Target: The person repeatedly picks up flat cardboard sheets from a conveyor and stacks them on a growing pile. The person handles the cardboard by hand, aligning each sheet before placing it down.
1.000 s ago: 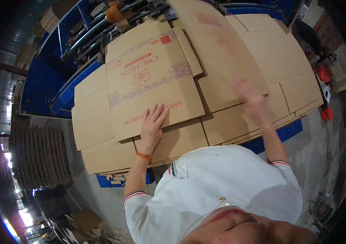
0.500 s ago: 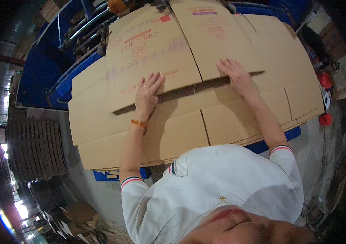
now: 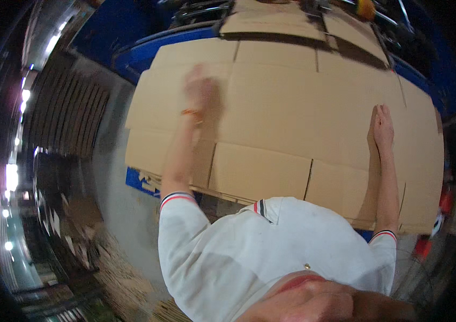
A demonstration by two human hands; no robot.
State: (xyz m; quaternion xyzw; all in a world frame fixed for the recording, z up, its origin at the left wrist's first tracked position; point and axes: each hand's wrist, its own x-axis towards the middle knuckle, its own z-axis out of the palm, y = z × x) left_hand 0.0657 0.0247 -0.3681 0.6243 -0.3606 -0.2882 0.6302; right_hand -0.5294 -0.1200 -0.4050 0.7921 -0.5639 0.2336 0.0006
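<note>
A stack of flat brown cardboard box sheets [image 3: 271,102] lies in front of me, its top sheet plain and creased with slots. Over the left part of this sheet is my left hand [image 3: 201,88], empty as far as I can see; motion smears its fingers. My right hand [image 3: 383,127] is low over the right part, seen edge-on, fingers pointing away from me and holding nothing visible. Whether it touches the board is unclear. Beyond the stack, another cardboard sheet [image 3: 273,20] lies partly inside the machine [image 3: 201,16], out of reach of both hands.
Blue machine frames [image 3: 169,38] border the stack's far side. A bundle of upright cardboard [image 3: 67,104] stands at the left, with scraps [image 3: 123,279] on the floor below. Red items [image 3: 422,247] are near the right edge.
The printed sheet that was under both hands has moved away into the machine, baring the plain sheet beneath. My hands have left it and spread apart. The view has turned.
</note>
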